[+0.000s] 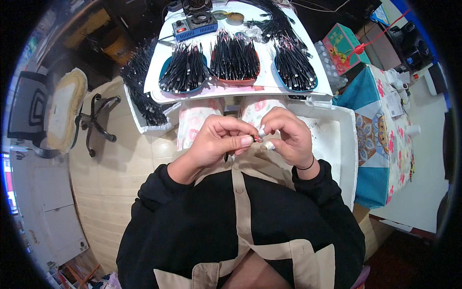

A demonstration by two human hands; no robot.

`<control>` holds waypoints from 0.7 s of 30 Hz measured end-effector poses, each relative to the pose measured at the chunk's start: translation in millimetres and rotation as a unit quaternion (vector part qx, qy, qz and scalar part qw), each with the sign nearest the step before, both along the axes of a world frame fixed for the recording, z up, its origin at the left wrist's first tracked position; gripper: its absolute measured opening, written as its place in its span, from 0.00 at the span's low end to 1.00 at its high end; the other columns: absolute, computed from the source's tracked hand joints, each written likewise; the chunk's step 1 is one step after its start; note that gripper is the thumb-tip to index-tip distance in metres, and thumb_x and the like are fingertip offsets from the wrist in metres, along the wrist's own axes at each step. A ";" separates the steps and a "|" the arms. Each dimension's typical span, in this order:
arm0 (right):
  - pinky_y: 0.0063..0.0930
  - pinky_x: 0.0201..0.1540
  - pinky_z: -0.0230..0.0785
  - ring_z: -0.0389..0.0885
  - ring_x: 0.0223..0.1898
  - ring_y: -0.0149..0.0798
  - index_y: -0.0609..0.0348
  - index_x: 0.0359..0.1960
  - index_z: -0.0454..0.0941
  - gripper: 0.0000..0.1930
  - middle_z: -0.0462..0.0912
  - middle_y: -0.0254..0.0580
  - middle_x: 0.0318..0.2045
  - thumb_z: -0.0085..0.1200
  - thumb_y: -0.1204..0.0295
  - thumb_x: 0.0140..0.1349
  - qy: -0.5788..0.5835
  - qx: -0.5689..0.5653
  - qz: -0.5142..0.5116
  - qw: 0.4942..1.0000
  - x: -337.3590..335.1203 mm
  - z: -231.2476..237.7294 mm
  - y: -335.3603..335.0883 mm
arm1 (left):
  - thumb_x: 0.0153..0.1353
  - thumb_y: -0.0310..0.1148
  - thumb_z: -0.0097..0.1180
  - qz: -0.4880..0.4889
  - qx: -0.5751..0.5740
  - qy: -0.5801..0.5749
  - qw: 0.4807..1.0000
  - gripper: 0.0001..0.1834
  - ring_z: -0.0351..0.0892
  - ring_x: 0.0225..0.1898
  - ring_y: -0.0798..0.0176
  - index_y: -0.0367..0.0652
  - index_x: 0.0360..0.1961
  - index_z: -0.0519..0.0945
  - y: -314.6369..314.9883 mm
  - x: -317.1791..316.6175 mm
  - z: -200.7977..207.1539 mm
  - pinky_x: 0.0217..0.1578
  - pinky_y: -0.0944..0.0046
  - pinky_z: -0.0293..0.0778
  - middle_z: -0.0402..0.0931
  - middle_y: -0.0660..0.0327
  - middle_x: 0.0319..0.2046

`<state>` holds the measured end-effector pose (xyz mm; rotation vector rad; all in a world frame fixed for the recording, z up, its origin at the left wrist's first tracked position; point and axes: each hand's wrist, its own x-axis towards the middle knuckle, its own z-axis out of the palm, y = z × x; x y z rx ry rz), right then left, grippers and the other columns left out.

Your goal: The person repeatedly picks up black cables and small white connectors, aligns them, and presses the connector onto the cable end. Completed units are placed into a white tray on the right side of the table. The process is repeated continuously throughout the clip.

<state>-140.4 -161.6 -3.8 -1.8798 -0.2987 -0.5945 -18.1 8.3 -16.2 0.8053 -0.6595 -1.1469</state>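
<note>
My left hand (224,138) is closed, thumb and forefinger pinching a short black cable (226,157) in front of my lap. Its small red wire end (254,138) pokes out between the fingertips toward the right. From the right, my right hand (291,139) comes up to that end, white wraps on its thumb and forefinger. The right forefinger is at the wire tip, while the thumb stands apart below, leaving a gap. Most of the cable is hidden by my left fingers.
On the white table (226,92) ahead, bundled black cables fill a blue tray (166,88), a red tray (236,81) and another blue tray (295,89). Behind stands a blue device (195,30) with a fan. White foam boxes flank my legs; the left box (151,129) holds cables.
</note>
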 end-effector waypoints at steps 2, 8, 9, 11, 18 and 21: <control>0.25 0.34 0.63 0.71 0.31 0.35 0.65 0.31 0.74 0.13 0.75 0.43 0.31 0.57 0.65 0.61 -0.021 0.008 -0.025 0.999 5.4 -2.7 -1.8 | 0.58 0.22 0.57 0.000 0.018 -0.009 1.000 0.08 0.72 0.22 0.75 0.31 0.39 0.81 -5.4 4.7 0.3 0.22 0.76 0.66 0.78 0.62 0.25; 0.22 0.33 0.67 0.73 0.30 0.33 0.65 0.34 0.74 0.05 0.76 0.42 0.33 0.53 0.76 0.59 -0.011 0.077 -0.065 0.995 24.7 -5.8 -16.8 | 0.58 0.23 0.58 -0.023 0.061 0.006 0.998 0.08 0.71 0.21 0.76 0.32 0.39 0.81 -36.3 27.0 20.3 0.21 0.77 0.64 0.77 0.63 0.23; 0.22 0.33 0.66 0.72 0.30 0.32 0.65 0.34 0.74 0.05 0.75 0.42 0.34 0.53 0.76 0.59 -0.005 0.091 -0.064 0.994 28.7 -5.9 -22.6 | 0.59 0.23 0.56 -0.021 0.085 -0.003 0.996 0.09 0.71 0.21 0.76 0.32 0.40 0.80 -43.6 30.9 28.5 0.21 0.77 0.64 0.77 0.63 0.23; 0.21 0.36 0.66 0.72 0.33 0.31 0.66 0.37 0.74 0.11 0.75 0.44 0.35 0.54 0.68 0.61 -0.016 0.123 -0.104 0.987 34.6 -6.9 -36.4 | 0.61 0.23 0.55 -0.018 0.118 -0.056 0.991 0.08 0.74 0.23 0.75 0.32 0.41 0.79 -56.1 48.1 51.2 0.22 0.78 0.65 0.77 0.62 0.23; 0.31 0.35 0.68 0.75 0.29 0.42 0.60 0.38 0.75 0.08 0.75 0.44 0.29 0.49 0.72 0.58 0.144 0.045 0.016 0.988 51.7 -51.7 -61.7 | 0.59 0.29 0.58 0.184 0.073 -0.475 0.858 0.08 0.76 0.23 0.77 0.33 0.33 0.79 -157.7 174.8 109.3 0.22 0.78 0.66 0.79 0.62 0.22; 0.38 0.41 0.68 0.75 0.37 0.48 0.61 0.37 0.73 0.10 0.75 0.45 0.32 0.48 0.68 0.61 0.219 0.000 0.100 0.971 59.0 -89.0 -50.2 | 0.56 0.26 0.59 0.183 0.170 -0.604 0.756 0.07 0.82 0.29 0.69 0.32 0.33 0.81 -228.8 232.5 81.6 0.31 0.70 0.75 0.81 0.57 0.23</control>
